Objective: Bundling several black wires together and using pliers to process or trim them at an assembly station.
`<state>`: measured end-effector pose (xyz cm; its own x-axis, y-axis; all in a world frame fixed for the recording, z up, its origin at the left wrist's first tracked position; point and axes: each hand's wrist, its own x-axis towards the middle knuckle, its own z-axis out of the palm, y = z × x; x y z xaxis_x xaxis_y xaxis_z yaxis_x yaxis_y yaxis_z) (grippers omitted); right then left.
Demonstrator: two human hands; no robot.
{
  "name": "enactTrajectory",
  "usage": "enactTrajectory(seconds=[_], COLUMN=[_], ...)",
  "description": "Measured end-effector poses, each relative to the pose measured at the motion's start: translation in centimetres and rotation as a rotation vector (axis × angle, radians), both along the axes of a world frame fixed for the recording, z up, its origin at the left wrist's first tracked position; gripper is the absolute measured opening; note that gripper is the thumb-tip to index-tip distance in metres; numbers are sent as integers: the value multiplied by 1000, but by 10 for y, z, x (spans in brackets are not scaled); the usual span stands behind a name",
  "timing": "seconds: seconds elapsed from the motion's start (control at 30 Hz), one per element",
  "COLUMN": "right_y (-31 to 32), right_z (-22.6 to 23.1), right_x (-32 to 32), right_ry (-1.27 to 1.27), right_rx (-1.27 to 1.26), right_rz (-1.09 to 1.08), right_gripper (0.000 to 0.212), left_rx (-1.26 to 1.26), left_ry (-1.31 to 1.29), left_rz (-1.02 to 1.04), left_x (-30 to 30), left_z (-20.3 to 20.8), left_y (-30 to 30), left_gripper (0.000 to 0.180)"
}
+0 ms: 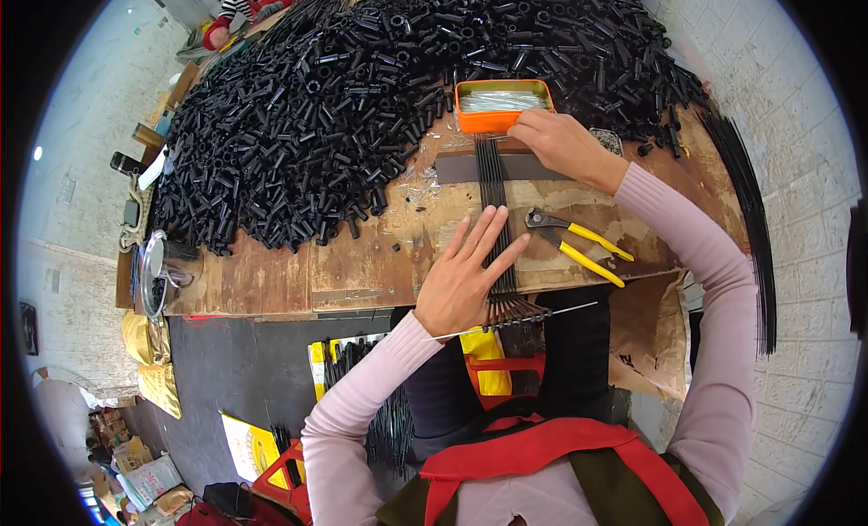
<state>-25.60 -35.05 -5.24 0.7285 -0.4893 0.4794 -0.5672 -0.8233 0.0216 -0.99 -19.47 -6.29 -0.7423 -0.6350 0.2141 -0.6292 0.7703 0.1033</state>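
My left hand [466, 277] lies flat with fingers spread over a row of thin black rods [489, 178]. The rods run away from me across a dark grey strip [457, 170]. At their near ends, past the table edge, a thin metal rod [574, 308] lies crosswise. My right hand [570, 148] is at the front right corner of an orange box [488, 122] that holds many thin silvery pins [502, 101]. Its fingers are pinched together; whatever is between them is too small to make out. Pliers with yellow handles [592, 265] rest right of the rods.
A big heap of short black tubes [298, 146] covers the back and left of the wooden table [362, 277]. Long black rods [755, 218] hang along the right edge. A round mirror [154, 273] stands at the left edge. Another person [262, 1] sits at the far left.
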Motion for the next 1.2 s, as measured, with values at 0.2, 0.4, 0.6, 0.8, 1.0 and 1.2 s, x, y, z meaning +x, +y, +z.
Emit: enactTrajectory(seconds=[0.2,0.4,0.6,0.8,1.0,1.2], right_y=[0,15,3,-32,-78,-65], right_z=[3,11,7,28,31,50], right_x=[13,21,8,32,22,19], right_ry=[-30,-122,31,-80,29,-40], right_rx=[-32,5,108,143,439,429], right_rz=[31,-47,-171,-172,-337,-286], right_gripper=[13,19,15,10,11,12], left_rx=[23,40,96,152,104,149], left_ry=[43,65,92,113,99,195], left_rz=[-6,1,-31,-40,-33,-25], left_x=[-1,1,1,5,2,4], left_z=[-2,-1,4,5,12,0], left_y=[0,2,0,1,8,7], left_gripper=[79,78,89,111,113,96])
